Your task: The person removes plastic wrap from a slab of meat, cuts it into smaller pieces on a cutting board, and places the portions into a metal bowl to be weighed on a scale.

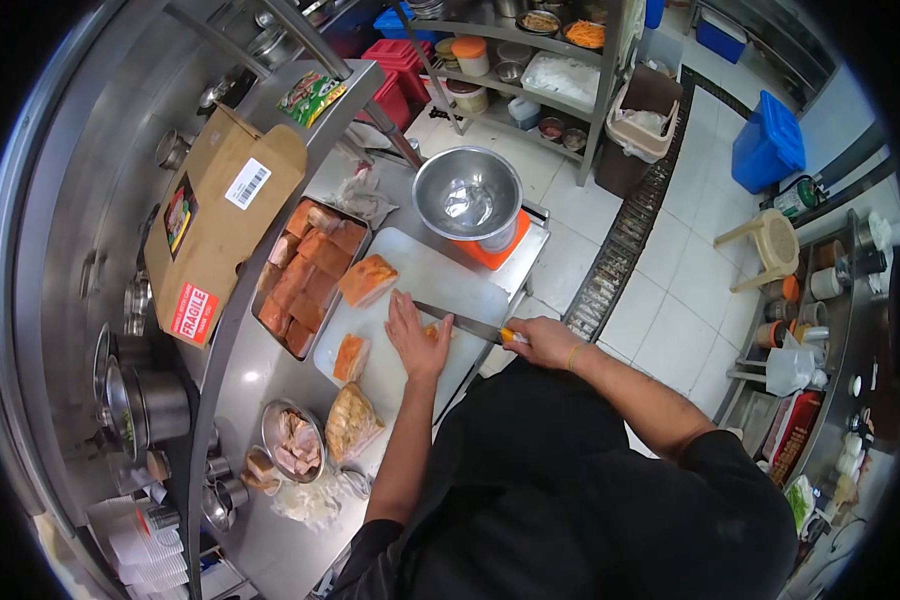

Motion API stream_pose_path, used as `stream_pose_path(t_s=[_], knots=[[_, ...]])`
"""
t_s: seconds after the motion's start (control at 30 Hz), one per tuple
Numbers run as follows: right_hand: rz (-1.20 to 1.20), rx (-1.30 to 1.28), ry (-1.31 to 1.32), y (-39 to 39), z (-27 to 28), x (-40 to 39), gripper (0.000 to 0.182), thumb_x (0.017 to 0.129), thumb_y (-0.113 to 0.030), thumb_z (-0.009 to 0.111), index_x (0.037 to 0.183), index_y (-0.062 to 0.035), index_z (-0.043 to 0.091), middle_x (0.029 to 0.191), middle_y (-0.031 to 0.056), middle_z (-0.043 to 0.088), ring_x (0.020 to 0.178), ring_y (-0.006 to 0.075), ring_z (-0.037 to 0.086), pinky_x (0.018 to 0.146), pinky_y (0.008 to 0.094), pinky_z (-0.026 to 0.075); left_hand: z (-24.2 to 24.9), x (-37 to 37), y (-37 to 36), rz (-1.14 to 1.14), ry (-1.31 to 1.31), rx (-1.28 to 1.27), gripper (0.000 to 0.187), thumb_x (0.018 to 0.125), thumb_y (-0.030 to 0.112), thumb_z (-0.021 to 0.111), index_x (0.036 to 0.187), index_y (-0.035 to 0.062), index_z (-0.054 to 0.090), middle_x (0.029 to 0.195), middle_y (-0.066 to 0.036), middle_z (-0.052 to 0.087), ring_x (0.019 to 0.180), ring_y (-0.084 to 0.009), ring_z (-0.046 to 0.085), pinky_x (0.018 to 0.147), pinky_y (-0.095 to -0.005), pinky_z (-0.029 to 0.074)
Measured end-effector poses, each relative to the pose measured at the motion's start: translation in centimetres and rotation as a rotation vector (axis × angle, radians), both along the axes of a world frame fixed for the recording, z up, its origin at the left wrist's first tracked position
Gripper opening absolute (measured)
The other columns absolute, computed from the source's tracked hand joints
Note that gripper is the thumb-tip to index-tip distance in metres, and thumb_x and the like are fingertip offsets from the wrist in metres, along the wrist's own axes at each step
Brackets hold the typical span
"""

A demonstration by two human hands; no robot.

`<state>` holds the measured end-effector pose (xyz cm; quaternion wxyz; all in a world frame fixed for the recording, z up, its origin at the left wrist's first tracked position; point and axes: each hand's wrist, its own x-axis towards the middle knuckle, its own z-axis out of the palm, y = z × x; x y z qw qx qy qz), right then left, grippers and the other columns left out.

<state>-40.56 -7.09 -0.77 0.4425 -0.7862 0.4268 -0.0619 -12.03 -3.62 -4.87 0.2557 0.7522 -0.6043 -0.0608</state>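
Observation:
My right hand (544, 343) is closed round the yellow handle of a knife (470, 324), its blade lying across the white cutting board (375, 345). My left hand (416, 338) rests at the blade's tip end, fingers stretched out. A small piece of meat (431, 332) shows beside it, partly hidden by the hand and blade. One browned meat block (367, 281) sits above my left hand, and a smaller chunk (351, 358) lies to its left. Nearer my body, a larger pale-brown piece (354, 424) is at the board's edge.
Left of the board stands a metal tray (362, 262) packed with meat blocks. A steel bowl (467, 195) sits on an orange scale (497, 250) behind the board. A bowl of meat pieces (293, 440) is at lower left. A cardboard box (220, 215) occupies the shelf above.

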Motion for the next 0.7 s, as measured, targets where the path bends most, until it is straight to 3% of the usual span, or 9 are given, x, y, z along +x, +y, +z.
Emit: stream_pose_path(t_s=[0.07,0.17,0.37,0.47,0.57,0.67,0.7], knots=[[0.001,-0.024,-0.061,0.1,0.0,-0.3,0.039,0.102,-0.041,0.068,0.127,-0.0107,0.064,0.099,0.0246,0.073,0.097,0.0464,0.070,0.083,0.0540,0.054,0.1,0.2,0.0,0.024,-0.138,0.077,0.096,0.092,0.054,0.075,0.164,0.0071,0.033,0.171,-0.023,0.026,0.159,-0.0399,0.024,0.128,-0.0612,0.015],[-0.006,0.008,-0.056,0.5,1.2,-0.8,0.038,0.101,-0.040,0.068,0.125,-0.0107,0.066,0.100,0.0245,0.073,0.097,0.0462,0.070,0.084,0.0531,0.055,0.5,0.5,-0.4,0.029,-0.094,0.063,0.085,0.095,0.053,0.072,0.160,0.0084,0.041,0.171,-0.020,0.028,0.159,-0.0382,0.024,0.127,-0.0628,0.015],[-0.050,0.115,-0.016,1.1,2.4,-3.7,0.036,0.101,-0.038,0.069,0.123,-0.0094,0.068,0.102,0.0245,0.074,0.098,0.0448,0.070,0.086,0.0509,0.055,-1.2,3.1,-1.3,-0.031,-0.066,0.011,0.050,0.101,0.043,0.066,0.134,0.0056,0.067,0.161,-0.018,0.048,0.153,-0.0348,0.039,0.126,-0.0562,0.025],[-0.109,0.137,-0.038,1.2,1.6,-5.7,0.039,0.100,-0.038,0.070,0.121,-0.0063,0.070,0.106,0.0236,0.075,0.101,0.0413,0.072,0.089,0.0475,0.055,-1.4,3.4,-1.4,-0.061,-0.066,-0.081,0.038,0.103,0.037,0.064,0.122,0.0044,0.071,0.147,-0.018,0.060,0.143,-0.0348,0.050,0.124,-0.0551,0.029],[-0.169,0.181,-0.105,1.4,-0.1,-6.4,0.040,0.100,-0.037,0.071,0.122,-0.0031,0.070,0.108,0.0224,0.076,0.103,0.0388,0.073,0.091,0.0450,0.055,-0.6,3.8,-0.4,-0.077,0.032,-0.116,0.027,0.102,0.028,0.065,0.113,0.0030,0.071,0.132,-0.018,0.068,0.131,-0.0354,0.059,0.117,-0.0521,0.039],[-0.184,0.199,-0.127,1.6,0.0,-5.7,0.038,0.101,-0.032,0.071,0.122,-0.0011,0.070,0.107,0.0215,0.076,0.101,0.0385,0.073,0.091,0.0431,0.055,-0.8,3.6,1.3,-0.009,0.340,-0.160,0.019,0.101,0.019,0.066,0.108,0.0022,0.070,0.120,-0.019,0.070,0.121,-0.0352,0.062,0.109,-0.0470,0.046],[-0.185,0.187,-0.159,1.8,-0.2,-5.4,0.037,0.101,-0.032,0.070,0.122,-0.0009,0.070,0.106,0.0213,0.076,0.101,0.0387,0.072,0.091,0.0427,0.055,-0.6,3.4,1.9,0.019,0.399,-0.129,0.019,0.099,0.015,0.068,0.112,0.0010,0.067,0.121,-0.020,0.068,0.117,-0.0356,0.063,0.103,-0.0438,0.050]])
